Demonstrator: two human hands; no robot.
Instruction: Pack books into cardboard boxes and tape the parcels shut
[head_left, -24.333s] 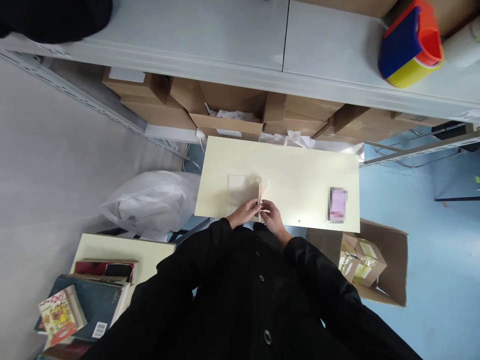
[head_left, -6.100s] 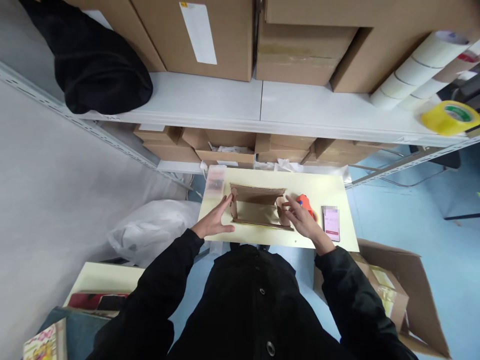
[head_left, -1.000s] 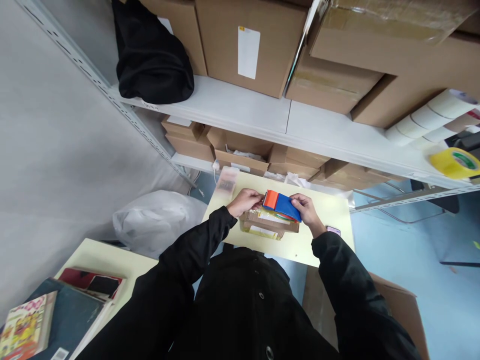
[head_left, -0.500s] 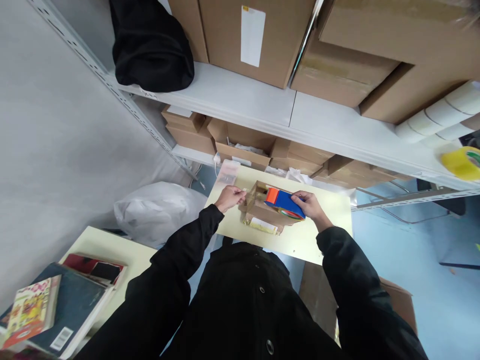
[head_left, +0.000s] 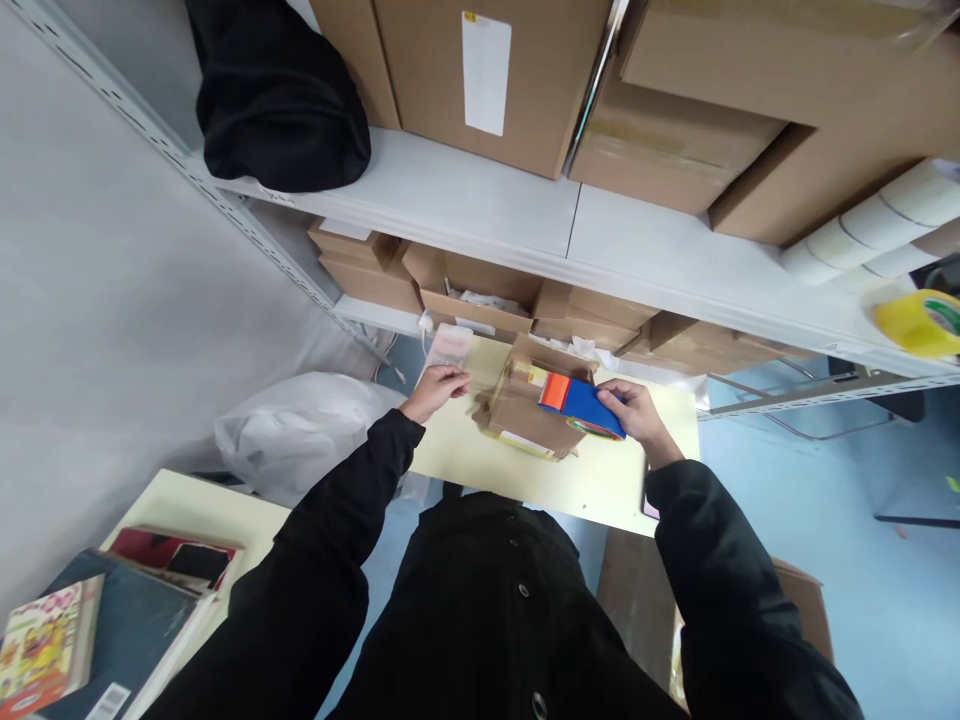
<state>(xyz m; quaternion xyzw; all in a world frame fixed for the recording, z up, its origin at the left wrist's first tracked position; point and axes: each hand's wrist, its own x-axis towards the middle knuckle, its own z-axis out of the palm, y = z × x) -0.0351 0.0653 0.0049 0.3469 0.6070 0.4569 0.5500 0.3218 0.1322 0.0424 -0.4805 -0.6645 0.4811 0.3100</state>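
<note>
My right hand (head_left: 631, 408) is closed around the back of a blue and orange tape dispenser (head_left: 589, 408), loaded with a roll of tape. The dispenser's orange end lies over a small brown cardboard box (head_left: 521, 412), which rests on a pale yellow table (head_left: 450, 450). Yellowish tape and a white label show on the box's near side. Left of the box, and apart from it, my left hand (head_left: 442, 390) has its fingertips pinched together. Whatever is between those fingertips is too small to make out.
Behind the table stands a grey shelf (head_left: 480, 215) with large cartons (head_left: 484, 90), a black cloth bundle (head_left: 281, 105) and a yellow tape roll (head_left: 919, 325). Several open boxes (head_left: 472, 290) fill the lower level. At left are a white plastic bag (head_left: 300, 430) and stacked books (head_left: 112, 620).
My left hand has moved left, away from the box. The dispenser in my right hand has shifted slightly right, and the box looks turned. The view has shifted a little.
</note>
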